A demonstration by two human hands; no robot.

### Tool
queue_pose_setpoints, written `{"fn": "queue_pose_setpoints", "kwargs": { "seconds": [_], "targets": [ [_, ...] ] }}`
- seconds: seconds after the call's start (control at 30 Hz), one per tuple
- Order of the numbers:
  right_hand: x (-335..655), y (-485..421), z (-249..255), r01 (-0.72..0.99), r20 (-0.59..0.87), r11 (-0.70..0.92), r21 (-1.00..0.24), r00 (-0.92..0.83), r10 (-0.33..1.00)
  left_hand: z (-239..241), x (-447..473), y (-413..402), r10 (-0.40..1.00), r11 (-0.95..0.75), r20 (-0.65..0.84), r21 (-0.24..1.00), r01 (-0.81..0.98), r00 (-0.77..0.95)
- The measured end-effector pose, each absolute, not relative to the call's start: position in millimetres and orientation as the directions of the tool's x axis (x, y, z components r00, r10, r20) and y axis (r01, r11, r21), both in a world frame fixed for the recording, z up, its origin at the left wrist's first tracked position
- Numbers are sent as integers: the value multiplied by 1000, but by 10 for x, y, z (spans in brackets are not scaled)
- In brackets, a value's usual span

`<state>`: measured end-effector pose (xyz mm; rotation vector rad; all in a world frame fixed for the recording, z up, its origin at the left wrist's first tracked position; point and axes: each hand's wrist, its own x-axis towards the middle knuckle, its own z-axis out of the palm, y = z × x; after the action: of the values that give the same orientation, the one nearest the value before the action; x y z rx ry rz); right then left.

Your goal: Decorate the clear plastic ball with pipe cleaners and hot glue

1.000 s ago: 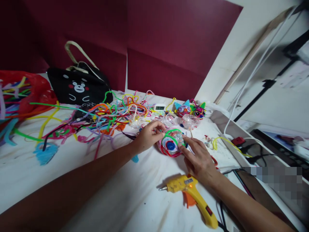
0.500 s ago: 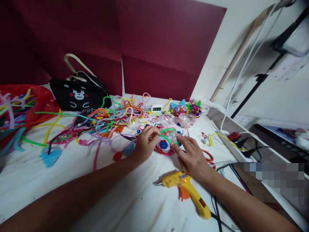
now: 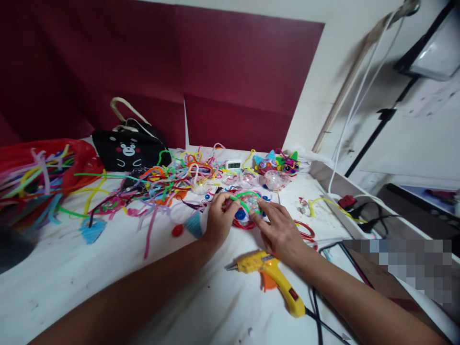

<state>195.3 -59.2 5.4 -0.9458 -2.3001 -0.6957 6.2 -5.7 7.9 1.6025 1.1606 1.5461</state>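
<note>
A round clear ball (image 3: 247, 196) wrapped in coloured pipe cleaners, with blue buttons on its front, lies on the white table between my hands. A green pipe cleaner (image 3: 244, 205) curves over its front. At the ball's left side, my left hand (image 3: 220, 218) is closed, thumb and index finger pinching the green pipe cleaner's end. Fingertips of my right hand (image 3: 282, 229) press on the ball's right front, holding it steady. Below my right hand lies a yellow hot glue gun (image 3: 275, 273), nozzle pointing left. A blue triangular piece (image 3: 194, 224) and a red disc (image 3: 177, 230) lie left of my left hand.
Tangled pipe cleaners (image 3: 179, 172) spread behind and left, beside a black bag (image 3: 129, 151) and a red plastic bag (image 3: 84, 155). Clear balls (image 3: 276, 180), a small digital clock (image 3: 233, 165) and finished-looking animal heads (image 3: 289, 164) stand behind. Cables (image 3: 318, 306) run along the right.
The view has shifted slightly, and a dark rounded shape now shows at the left edge. My left fingers have settled lower against the ball, with the green pipe cleaner's end showing beside them.
</note>
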Motion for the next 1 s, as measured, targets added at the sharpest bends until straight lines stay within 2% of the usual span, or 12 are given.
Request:
{"fn": "queue_pose_setpoints", "kwargs": {
  "seconds": [0.27, 0.37, 0.47, 0.6, 1.0],
  "targets": [
    [1947, -601, 55, 752, 659, 599, 274, -601, 453, 110, 161, -115, 924, -345, 362, 927, 146, -119],
    [1948, -610, 64, 753, 661, 598, 273, -599, 452, 129, 197, -147, 939, -305, 308, 951, 49, -150],
    [1951, -614, 66, 751, 666, 601, 275, -599, 444, 151, 212, -160, 976, -173, 157, 980, -102, -150],
    [1954, -608, 58, 751, 670, 601, 274, -597, 440, 173, 190, -152, 999, -14, 5, 985, -171, -52],
    [1924, -639, 83, 745, 683, 610, 270, -595, 424, 239, 71, -124, 971, 145, -82, 949, -279, 225]
  ]
}}
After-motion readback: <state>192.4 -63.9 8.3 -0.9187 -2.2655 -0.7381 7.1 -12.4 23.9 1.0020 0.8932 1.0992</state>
